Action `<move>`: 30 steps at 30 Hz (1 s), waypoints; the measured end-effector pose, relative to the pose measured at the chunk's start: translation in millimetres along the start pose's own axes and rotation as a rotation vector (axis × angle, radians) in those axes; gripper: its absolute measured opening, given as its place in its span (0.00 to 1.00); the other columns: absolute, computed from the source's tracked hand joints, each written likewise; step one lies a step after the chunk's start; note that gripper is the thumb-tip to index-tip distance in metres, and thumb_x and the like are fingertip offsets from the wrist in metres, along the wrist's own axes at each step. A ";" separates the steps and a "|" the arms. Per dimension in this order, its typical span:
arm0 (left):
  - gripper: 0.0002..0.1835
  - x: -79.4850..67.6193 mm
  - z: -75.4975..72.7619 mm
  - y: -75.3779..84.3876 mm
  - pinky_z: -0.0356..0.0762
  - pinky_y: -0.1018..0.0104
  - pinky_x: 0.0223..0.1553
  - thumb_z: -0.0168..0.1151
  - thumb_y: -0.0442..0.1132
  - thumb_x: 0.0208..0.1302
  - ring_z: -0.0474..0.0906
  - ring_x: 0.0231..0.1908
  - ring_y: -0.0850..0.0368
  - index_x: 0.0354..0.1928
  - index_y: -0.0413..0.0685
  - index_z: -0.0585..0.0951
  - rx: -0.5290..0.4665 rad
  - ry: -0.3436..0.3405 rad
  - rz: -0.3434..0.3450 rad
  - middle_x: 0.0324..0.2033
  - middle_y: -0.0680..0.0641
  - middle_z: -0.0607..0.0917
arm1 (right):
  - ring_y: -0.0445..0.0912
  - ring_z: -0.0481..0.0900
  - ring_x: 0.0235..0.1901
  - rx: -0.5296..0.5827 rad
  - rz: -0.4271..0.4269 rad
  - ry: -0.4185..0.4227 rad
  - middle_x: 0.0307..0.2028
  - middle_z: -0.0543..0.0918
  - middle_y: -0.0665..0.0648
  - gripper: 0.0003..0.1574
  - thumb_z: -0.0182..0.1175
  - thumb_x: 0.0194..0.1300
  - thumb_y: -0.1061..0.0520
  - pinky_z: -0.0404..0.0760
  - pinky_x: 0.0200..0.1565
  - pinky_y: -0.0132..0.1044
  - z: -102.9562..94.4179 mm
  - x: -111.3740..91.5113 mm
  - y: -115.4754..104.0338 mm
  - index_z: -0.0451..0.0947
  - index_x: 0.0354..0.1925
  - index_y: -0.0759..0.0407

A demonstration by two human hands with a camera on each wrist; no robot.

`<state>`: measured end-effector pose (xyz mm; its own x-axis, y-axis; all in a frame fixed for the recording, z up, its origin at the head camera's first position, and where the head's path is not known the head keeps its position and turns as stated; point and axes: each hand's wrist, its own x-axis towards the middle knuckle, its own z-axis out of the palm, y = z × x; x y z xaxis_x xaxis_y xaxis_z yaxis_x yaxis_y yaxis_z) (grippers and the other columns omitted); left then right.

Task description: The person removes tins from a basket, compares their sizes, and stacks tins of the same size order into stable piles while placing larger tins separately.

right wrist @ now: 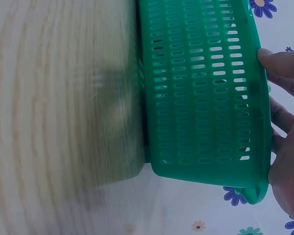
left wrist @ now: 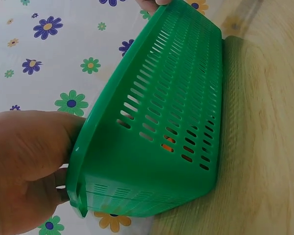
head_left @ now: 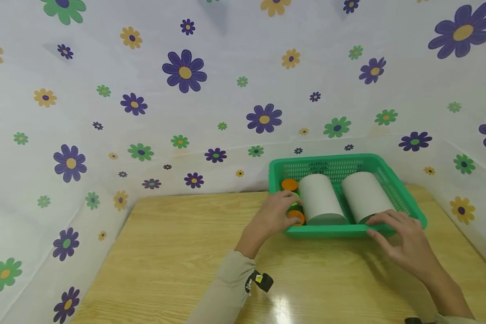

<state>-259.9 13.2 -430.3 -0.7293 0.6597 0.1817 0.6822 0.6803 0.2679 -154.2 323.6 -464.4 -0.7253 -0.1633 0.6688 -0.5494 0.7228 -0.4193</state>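
A green plastic basket [head_left: 328, 231] stands on the wooden table against the flowered backdrop. My left hand [head_left: 273, 216] reaches over its left side, fingers on a green lid [head_left: 294, 199] and thumb over an orange lid [head_left: 295, 217]; I cannot tell whether it grips a container there. Another orange lid [head_left: 290, 184] lies behind them. My right hand [head_left: 405, 243] holds the basket's front rim, thumb outside and fingers inside, close to the right white cylinder [head_left: 366, 195]. A second white cylinder [head_left: 321, 198] lies beside the lidded containers. In the left wrist view the rim hides the left fingertips [left wrist: 27, 161].
The wooden table [head_left: 178, 252] extends left and in front of the basket. A white cloth [head_left: 227, 103] with printed flowers stands behind and at both sides. Slots pierce the basket's walls, and orange shows through a few of them.
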 end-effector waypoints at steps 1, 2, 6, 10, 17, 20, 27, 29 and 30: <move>0.21 2.0 -0.7 0.4 0.72 0.67 0.64 0.74 0.49 0.64 0.76 0.60 0.55 0.57 0.53 0.84 0.017 -0.008 0.002 0.60 0.51 0.81 | 0.34 0.70 0.49 0.002 -0.005 0.000 0.40 0.84 0.49 0.23 0.76 0.43 0.72 0.61 0.43 0.52 -0.5 1.4 0.4 0.84 0.38 0.53; 0.22 3.9 -1.3 0.9 0.72 0.67 0.64 0.74 0.49 0.64 0.76 0.59 0.55 0.57 0.54 0.84 0.033 -0.019 0.004 0.60 0.52 0.81 | 0.34 0.70 0.49 0.004 -0.011 -0.001 0.40 0.84 0.48 0.23 0.76 0.43 0.72 0.62 0.44 0.51 -1.1 2.6 0.8 0.84 0.38 0.52; 0.22 11.4 -0.7 2.4 0.74 0.68 0.61 0.74 0.51 0.63 0.77 0.57 0.57 0.57 0.55 0.84 0.095 -0.066 0.001 0.57 0.53 0.82 | 0.34 0.73 0.46 0.019 -0.037 -0.014 0.38 0.84 0.46 0.23 0.76 0.43 0.72 0.66 0.49 0.36 -3.9 6.0 2.6 0.84 0.37 0.54; 0.22 17.4 2.4 3.9 0.76 0.69 0.55 0.75 0.52 0.63 0.79 0.50 0.58 0.56 0.56 0.84 0.169 -0.098 0.010 0.52 0.54 0.83 | 0.34 0.75 0.44 0.034 -0.038 -0.032 0.37 0.85 0.43 0.23 0.77 0.43 0.73 0.67 0.49 0.28 -5.5 7.0 3.3 0.85 0.37 0.55; 0.24 25.2 3.9 7.8 0.77 0.65 0.52 0.74 0.53 0.62 0.78 0.47 0.59 0.59 0.60 0.83 0.241 -0.159 0.001 0.50 0.56 0.82 | 0.34 0.76 0.43 0.037 -0.035 -0.049 0.38 0.85 0.43 0.23 0.77 0.45 0.73 0.69 0.48 0.31 -8.2 9.1 2.0 0.85 0.38 0.54; 0.27 27.6 2.5 10.3 0.76 0.61 0.55 0.74 0.52 0.63 0.77 0.53 0.59 0.64 0.62 0.80 0.264 -0.193 -0.004 0.54 0.56 0.82 | 0.34 0.76 0.42 0.036 -0.041 -0.041 0.38 0.85 0.42 0.24 0.77 0.43 0.74 0.69 0.48 0.28 -9.3 9.6 2.2 0.85 0.38 0.54; 0.24 33.0 3.5 11.9 0.71 0.57 0.60 0.71 0.42 0.67 0.72 0.58 0.57 0.63 0.69 0.81 0.251 -0.289 -0.030 0.57 0.56 0.78 | 0.34 0.76 0.43 0.057 -0.047 -0.041 0.38 0.85 0.43 0.25 0.77 0.43 0.74 0.67 0.50 0.23 -7.2 9.3 3.5 0.85 0.38 0.54; 0.23 34.0 4.0 11.9 0.70 0.55 0.62 0.70 0.42 0.68 0.70 0.61 0.55 0.62 0.71 0.81 0.259 -0.314 -0.036 0.58 0.57 0.77 | 0.34 0.76 0.43 0.058 -0.048 -0.039 0.37 0.85 0.43 0.25 0.77 0.43 0.74 0.67 0.50 0.23 -6.3 8.7 3.9 0.85 0.38 0.53; 0.23 34.4 4.5 11.8 0.69 0.55 0.62 0.70 0.42 0.68 0.70 0.62 0.55 0.62 0.72 0.81 0.268 -0.328 -0.037 0.59 0.57 0.77 | 0.34 0.76 0.43 0.057 -0.048 -0.039 0.37 0.85 0.43 0.25 0.77 0.43 0.74 0.67 0.50 0.23 -5.8 8.4 4.1 0.85 0.38 0.53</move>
<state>-276.8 45.4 -425.1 -0.7276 0.6704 -0.1453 0.6771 0.7359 0.0048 -160.1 329.1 -456.9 -0.7126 -0.2240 0.6648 -0.6058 0.6743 -0.4222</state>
